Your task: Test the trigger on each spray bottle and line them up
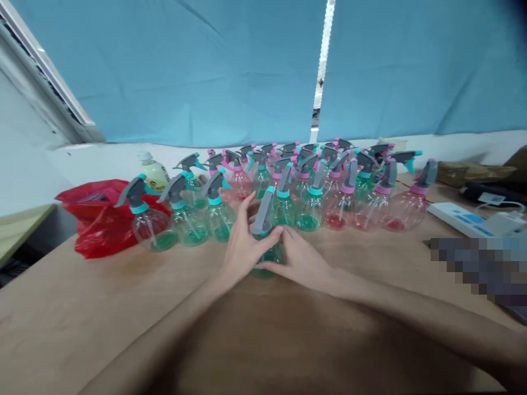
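A green spray bottle [269, 255] with a grey trigger head stands upright on the wooden table in front of me. My left hand [244, 244] wraps round its neck and upper left side, the thumb lying across the front near the collar. Lower on the right side, my right hand [302, 258] grips the bottle's body, its thumb in front. Much of the bottle is covered by my fingers. Just behind it stand another green spray bottle [285, 211] and a teal-collared one [310, 214].
Several spray bottles with pink or teal collars, like the pink one [405, 211], fill rows along the back. A red plastic bag [96, 236] and a pale jug [153, 171] are at left. On the right lie a white power strip [461, 219] and a brown package [473, 171].
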The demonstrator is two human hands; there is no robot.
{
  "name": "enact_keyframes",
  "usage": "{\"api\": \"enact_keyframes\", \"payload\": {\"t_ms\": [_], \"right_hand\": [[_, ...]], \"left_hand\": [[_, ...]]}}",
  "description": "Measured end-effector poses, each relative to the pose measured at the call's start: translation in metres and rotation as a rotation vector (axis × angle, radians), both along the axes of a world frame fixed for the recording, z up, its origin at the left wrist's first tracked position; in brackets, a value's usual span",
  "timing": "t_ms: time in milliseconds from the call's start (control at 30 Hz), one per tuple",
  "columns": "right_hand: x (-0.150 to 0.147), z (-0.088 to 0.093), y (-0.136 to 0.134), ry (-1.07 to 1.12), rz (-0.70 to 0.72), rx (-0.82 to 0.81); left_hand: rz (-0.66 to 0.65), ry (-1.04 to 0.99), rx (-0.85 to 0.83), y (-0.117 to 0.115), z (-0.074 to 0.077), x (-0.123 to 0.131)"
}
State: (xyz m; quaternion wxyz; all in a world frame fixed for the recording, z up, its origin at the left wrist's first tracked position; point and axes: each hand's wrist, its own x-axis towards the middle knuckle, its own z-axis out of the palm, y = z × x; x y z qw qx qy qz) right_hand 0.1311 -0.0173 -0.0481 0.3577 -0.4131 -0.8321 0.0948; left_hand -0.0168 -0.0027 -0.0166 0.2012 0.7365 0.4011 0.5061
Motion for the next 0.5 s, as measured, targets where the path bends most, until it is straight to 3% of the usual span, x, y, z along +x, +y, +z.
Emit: {"api": "enact_keyframes", "payload": {"t_ms": [100,233,367,500], "right_hand": [[-0.009,0.006,0.005,-0.036,-0.061,0.031],[-0.022,0.013,0.019,-0.151,-0.167,0.062],[-0.035,0.015,0.036,-0.222,-0.255,0.113],[-0.042,0.015,0.048,-0.235,-0.338,0.106]], "left_hand": [[0.017,-0.011,0.045,-0.009,-0.019,-0.026],[0.131,0.004,0.07,-0.016,-0.043,-0.062],[0.208,0.009,-0.013,-0.015,-0.05,-0.083],[0.196,0.026,-0.055,-0.016,-0.052,-0.085]]}}
